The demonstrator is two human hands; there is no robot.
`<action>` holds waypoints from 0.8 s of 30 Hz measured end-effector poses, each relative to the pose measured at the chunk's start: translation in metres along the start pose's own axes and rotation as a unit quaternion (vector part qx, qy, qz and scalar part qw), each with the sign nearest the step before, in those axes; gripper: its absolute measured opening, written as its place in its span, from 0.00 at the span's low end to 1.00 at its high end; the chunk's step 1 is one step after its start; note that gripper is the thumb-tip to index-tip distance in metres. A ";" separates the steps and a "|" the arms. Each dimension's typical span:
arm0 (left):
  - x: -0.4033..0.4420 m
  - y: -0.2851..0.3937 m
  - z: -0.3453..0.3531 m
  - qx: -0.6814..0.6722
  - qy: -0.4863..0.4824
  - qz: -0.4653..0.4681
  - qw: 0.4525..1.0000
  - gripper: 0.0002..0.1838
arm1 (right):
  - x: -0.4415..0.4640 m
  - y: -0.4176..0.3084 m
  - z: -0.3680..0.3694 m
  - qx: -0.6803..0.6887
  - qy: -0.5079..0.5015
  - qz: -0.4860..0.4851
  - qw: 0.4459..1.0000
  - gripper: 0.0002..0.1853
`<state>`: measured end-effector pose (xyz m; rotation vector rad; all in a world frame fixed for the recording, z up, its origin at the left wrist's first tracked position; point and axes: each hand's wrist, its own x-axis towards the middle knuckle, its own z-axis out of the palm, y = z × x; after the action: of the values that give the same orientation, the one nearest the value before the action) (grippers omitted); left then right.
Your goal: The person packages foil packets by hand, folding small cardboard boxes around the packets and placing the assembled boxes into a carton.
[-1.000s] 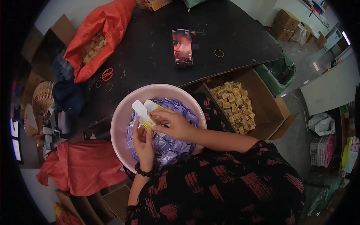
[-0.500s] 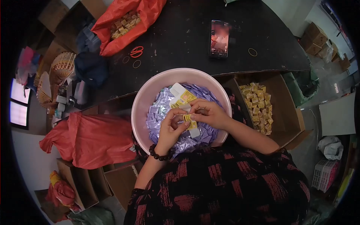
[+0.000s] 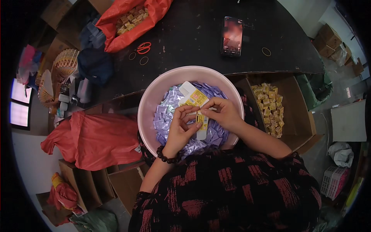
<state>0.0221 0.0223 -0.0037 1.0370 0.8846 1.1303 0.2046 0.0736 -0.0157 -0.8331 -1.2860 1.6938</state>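
A pink basin (image 3: 145, 113) holds many small purple packets (image 3: 163, 124). Over it my left hand (image 3: 181, 129) is closed on a small yellow and white carton (image 3: 202, 120), held between thumb and fingers. My right hand (image 3: 224, 113) pinches the upper part of the same carton from the right. Another yellow and white carton (image 3: 193, 96), with a white flap, lies on the packets just above my fingers. A beaded bracelet is on my left wrist.
A cardboard box (image 3: 295, 112) of small yellow boxes (image 3: 270, 108) is right of the basin. On the black table (image 3: 185, 38) are a phone (image 3: 232, 36), red scissors (image 3: 144, 48), rubber bands and an open red bag (image 3: 112, 42). Another red bag (image 3: 100, 139) is at left.
The view has shifted, so the basin sits further right and higher. The two cartons, earlier together in my hands, are now apart; one lies on the packets while both hands hold the other.
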 end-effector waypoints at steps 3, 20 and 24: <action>0.000 0.000 0.000 -0.005 -0.007 -0.003 1.000 0.29 | -0.002 -0.004 -0.002 -0.038 0.001 0.010 0.999 0.06; 0.000 -0.006 -0.007 0.005 -0.009 -0.020 1.000 0.17 | 0.001 0.004 -0.007 -0.076 -0.068 -0.077 0.992 0.06; 0.002 -0.005 -0.009 -0.107 0.078 -0.048 0.990 0.13 | 0.046 0.022 -0.018 -0.414 0.034 -0.142 0.898 0.11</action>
<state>0.0155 0.0258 -0.0108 0.7296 0.9043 1.2084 0.1952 0.1195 -0.0428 -1.0896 -2.0001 0.8379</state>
